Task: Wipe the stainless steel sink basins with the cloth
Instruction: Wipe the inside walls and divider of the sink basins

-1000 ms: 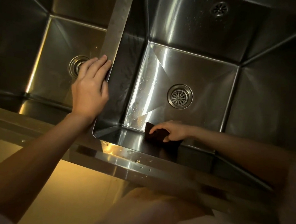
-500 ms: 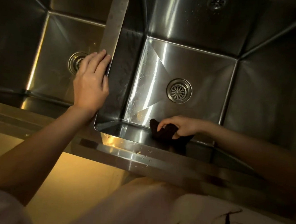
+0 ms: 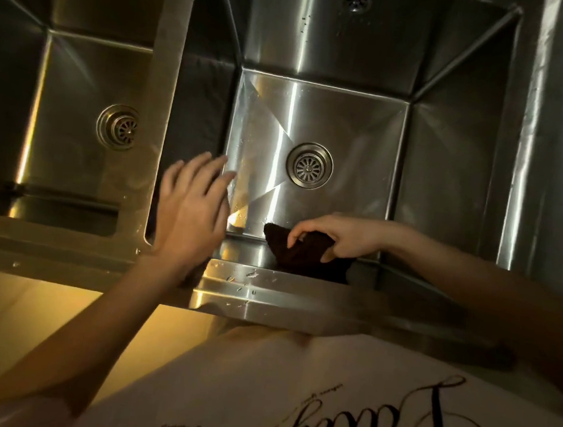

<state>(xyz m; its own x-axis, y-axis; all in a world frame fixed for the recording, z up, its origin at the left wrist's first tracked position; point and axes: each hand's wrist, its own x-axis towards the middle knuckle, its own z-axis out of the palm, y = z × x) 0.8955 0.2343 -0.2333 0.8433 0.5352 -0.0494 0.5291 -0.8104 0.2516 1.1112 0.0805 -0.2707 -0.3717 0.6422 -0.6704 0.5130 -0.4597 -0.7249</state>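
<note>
Since lifted off divider, left hand.

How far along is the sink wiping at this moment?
Nothing looks finished: droplets still speckle the front rim. In hand: the right hand grips the dark cloth at the right basin's near edge. The left hand hovers open. Left basin remains.

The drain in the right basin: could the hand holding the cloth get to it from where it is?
Probably yes. The right hand grips the cloth at the basin's near edge, and the bare floor between it and the drain holds nothing.
</note>
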